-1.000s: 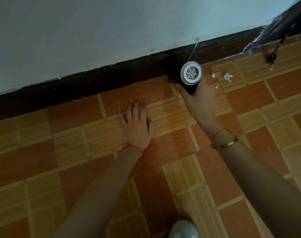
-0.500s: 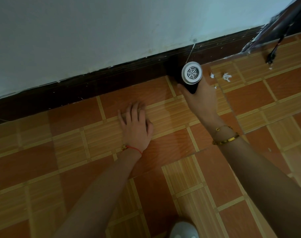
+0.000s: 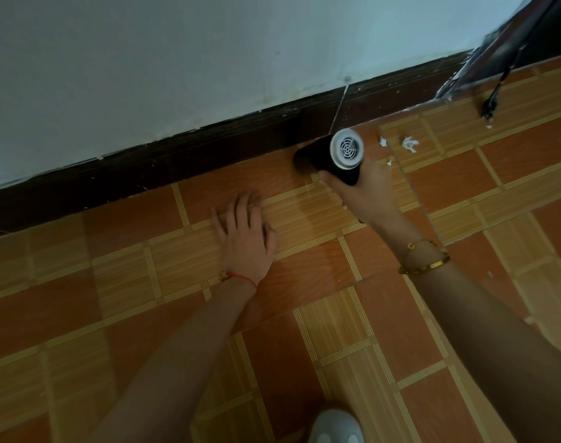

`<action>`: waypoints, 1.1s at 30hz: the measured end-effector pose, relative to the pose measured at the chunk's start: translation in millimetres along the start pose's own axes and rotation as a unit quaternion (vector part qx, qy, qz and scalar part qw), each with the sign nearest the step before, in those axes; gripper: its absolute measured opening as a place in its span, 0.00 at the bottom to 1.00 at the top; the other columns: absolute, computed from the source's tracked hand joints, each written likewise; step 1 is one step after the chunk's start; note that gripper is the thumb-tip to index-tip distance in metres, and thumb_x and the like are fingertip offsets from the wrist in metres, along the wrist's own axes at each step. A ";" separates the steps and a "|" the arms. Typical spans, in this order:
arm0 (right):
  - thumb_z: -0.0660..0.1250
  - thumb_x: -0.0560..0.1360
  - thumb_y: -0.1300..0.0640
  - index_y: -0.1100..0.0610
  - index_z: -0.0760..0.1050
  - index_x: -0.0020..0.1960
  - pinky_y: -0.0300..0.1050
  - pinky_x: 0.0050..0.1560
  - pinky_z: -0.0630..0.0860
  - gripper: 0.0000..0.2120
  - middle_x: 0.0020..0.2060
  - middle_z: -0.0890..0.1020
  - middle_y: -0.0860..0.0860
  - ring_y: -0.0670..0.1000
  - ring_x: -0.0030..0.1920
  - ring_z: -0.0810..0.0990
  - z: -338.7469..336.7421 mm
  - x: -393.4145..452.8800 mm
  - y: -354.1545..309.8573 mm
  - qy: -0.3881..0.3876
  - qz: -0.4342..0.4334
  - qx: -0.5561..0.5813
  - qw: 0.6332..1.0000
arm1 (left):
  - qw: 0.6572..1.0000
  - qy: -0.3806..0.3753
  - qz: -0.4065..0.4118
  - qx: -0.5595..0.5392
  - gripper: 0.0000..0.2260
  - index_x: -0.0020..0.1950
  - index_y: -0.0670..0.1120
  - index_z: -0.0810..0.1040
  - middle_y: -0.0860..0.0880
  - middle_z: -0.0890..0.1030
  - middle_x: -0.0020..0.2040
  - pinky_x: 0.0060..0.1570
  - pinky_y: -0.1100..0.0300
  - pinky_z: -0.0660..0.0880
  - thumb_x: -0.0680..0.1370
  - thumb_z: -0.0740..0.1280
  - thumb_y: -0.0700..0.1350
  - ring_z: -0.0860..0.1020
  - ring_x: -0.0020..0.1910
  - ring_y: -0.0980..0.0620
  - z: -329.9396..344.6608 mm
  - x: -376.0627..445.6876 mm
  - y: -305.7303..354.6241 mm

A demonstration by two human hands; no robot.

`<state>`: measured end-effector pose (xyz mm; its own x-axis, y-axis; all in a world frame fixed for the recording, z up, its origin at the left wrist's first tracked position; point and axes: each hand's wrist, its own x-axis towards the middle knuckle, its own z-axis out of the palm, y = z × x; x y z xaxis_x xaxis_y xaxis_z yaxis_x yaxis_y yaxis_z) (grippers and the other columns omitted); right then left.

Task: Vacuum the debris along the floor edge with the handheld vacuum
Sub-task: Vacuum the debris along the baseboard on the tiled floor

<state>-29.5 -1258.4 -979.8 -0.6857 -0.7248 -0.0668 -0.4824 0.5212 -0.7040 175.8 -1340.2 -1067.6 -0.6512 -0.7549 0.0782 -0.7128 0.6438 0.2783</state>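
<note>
Shoe [image 3: 336, 426]: pale toe at 6 o'clock, nearest.
Left hand [image 3: 245, 236]: flat, fingers straight, pressed on floor tiles [image 3: 144, 266]; unmoved since half a second ago.
Right hand [image 3: 365, 190]: curled round handheld vacuum [image 3: 331, 156].
Vacuum change: black barrel now swung toward 9 o'clock, along skirting [image 3: 176, 158]; white grille facing camera.
Debris [image 3: 409, 144]: white scraps at 3 o'clock of vacuum, behind the barrel, not collected.
Meaning: probably sweeping away from them; needs a pass back.

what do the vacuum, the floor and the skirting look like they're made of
Vacuum: likely plastic, matte black body with a glossy white grilled end cap. Floor: looks like printed vinyl sheet in a wood-grain tile pattern, with a slight sheen; could be tile. Skirting: dark, streaky, maybe painted or stained wood, chipped along its top edge.
</note>
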 end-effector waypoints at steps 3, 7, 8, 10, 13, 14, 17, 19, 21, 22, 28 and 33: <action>0.71 0.73 0.43 0.56 0.73 0.64 0.28 0.41 0.68 0.25 0.52 0.83 0.49 0.46 0.49 0.79 -8.4 -17.8 0.9 0.001 -0.003 -0.023 1.000 | 1.000 -0.019 -0.007 0.012 0.24 0.75 0.46 0.66 0.43 0.68 0.75 0.74 0.33 0.53 0.80 0.56 0.50 0.64 0.75 0.41 -1.6 0.0 2.1; 0.70 0.73 0.44 0.55 0.71 0.67 0.42 0.47 0.75 0.26 0.56 0.82 0.50 0.50 0.55 0.79 -34.3 -45.0 11.0 0.018 0.033 -0.049 0.998 | 0.999 -0.041 0.008 0.026 0.25 0.76 0.45 0.64 0.41 0.67 0.74 0.74 0.32 0.53 0.79 0.51 0.50 0.62 0.76 0.40 -9.0 0.3 9.5; 0.70 0.73 0.44 0.55 0.70 0.68 0.47 0.50 0.77 0.27 0.57 0.81 0.51 0.51 0.56 0.79 -41.9 -51.0 14.9 0.013 0.039 -0.046 0.998 | 0.999 -0.043 0.019 0.024 0.25 0.76 0.45 0.64 0.41 0.67 0.74 0.74 0.32 0.53 0.79 0.51 0.50 0.62 0.76 0.40 -10.6 0.3 13.6; 0.71 0.73 0.44 0.55 0.70 0.68 0.49 0.51 0.77 0.28 0.56 0.81 0.52 0.52 0.55 0.80 -54.7 -62.2 23.7 0.004 0.043 -0.047 0.998 | 0.997 -0.051 0.045 0.024 0.24 0.75 0.44 0.65 0.40 0.67 0.74 0.74 0.32 0.54 0.79 0.53 0.49 0.62 0.76 0.40 -11.9 -0.4 26.3; 0.70 0.74 0.44 0.55 0.68 0.68 0.49 0.47 0.79 0.28 0.52 0.82 0.52 0.51 0.47 0.81 -66.2 -76.4 30.0 -0.014 0.048 -0.061 0.997 | 0.994 -0.073 0.077 0.026 0.24 0.75 0.45 0.65 0.40 0.67 0.75 0.74 0.32 0.55 0.79 0.54 0.50 0.62 0.76 0.39 -11.0 0.2 49.3; 0.69 0.74 0.44 0.55 0.67 0.69 0.51 0.47 0.79 0.29 0.51 0.82 0.52 0.52 0.46 0.81 -67.9 -80.8 33.2 -0.018 0.049 -0.063 0.997 | 0.993 -0.079 0.086 0.028 0.25 0.75 0.45 0.65 0.40 0.66 0.75 0.74 0.32 0.55 0.79 0.54 0.50 0.62 0.76 0.39 -9.9 0.5 56.0; 0.68 0.74 0.41 0.55 0.67 0.70 0.49 0.48 0.78 0.30 0.52 0.81 0.51 0.52 0.50 0.80 -74.9 -90.1 44.6 -0.002 0.075 -0.077 0.994 | 0.991 -0.088 0.097 0.034 0.26 0.77 0.47 0.62 0.40 0.64 0.77 0.74 0.33 0.57 0.79 0.55 0.52 0.60 0.77 0.39 -5.1 -0.2 74.0; 0.67 0.73 0.38 0.55 0.69 0.67 0.47 0.44 0.77 0.29 0.47 0.80 0.49 0.52 0.48 0.80 -80.7 -93.3 54.6 0.024 0.104 -0.093 0.990 | 0.992 -0.090 0.090 0.026 0.26 0.77 0.46 0.62 0.40 0.64 0.77 0.73 0.33 0.58 0.79 0.57 0.51 0.60 0.77 0.39 -0.7 -0.5 84.6; 0.66 0.74 0.38 0.56 0.70 0.65 0.49 0.41 0.77 0.28 0.42 0.78 0.48 0.53 0.45 0.80 -86.7 -94.8 62.3 0.042 0.128 -0.103 0.985 | 0.992 -0.092 0.088 0.021 0.26 0.77 0.46 0.63 0.40 0.64 0.77 0.72 0.32 0.58 0.79 0.59 0.51 0.61 0.77 0.38 3.4 0.3 93.2; 0.66 0.74 0.38 0.57 0.70 0.64 0.50 0.40 0.77 0.28 0.42 0.78 0.48 0.53 0.43 0.80 -90.6 -94.3 66.7 0.048 0.138 -0.106 0.984 | 0.991 -0.095 0.093 0.022 0.26 0.77 0.46 0.63 0.40 0.64 0.77 0.72 0.32 0.58 0.79 0.59 0.51 0.61 0.76 0.38 5.8 1.4 98.6; 0.67 0.74 0.40 0.58 0.68 0.66 0.47 0.38 0.76 0.29 0.46 0.82 0.54 0.55 0.44 0.82 -98.7 -75.3 74.0 0.069 0.168 -0.075 0.981 | 0.990 -0.092 0.107 0.009 0.27 0.76 0.45 0.65 0.40 0.65 0.76 0.71 0.31 0.59 0.78 0.61 0.50 0.62 0.76 0.37 13.1 13.4 112.5; 0.68 0.75 0.42 0.58 0.67 0.69 0.45 0.44 0.76 0.30 0.54 0.81 0.53 0.53 0.51 0.80 -93.3 -48.2 67.0 0.108 0.163 -0.061 0.979 | 0.991 -0.081 0.110 0.016 0.27 0.77 0.46 0.64 0.41 0.66 0.76 0.72 0.31 0.58 0.78 0.53 0.54 0.63 0.75 0.38 25.2 20.3 105.7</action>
<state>-79.6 -1146.5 -957.9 -0.9069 -0.4058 -0.1130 -0.2717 0.7686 -0.5791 80.6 -1284.2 -1060.8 -0.8226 -0.5683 -0.0214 -0.5559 0.7956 0.2410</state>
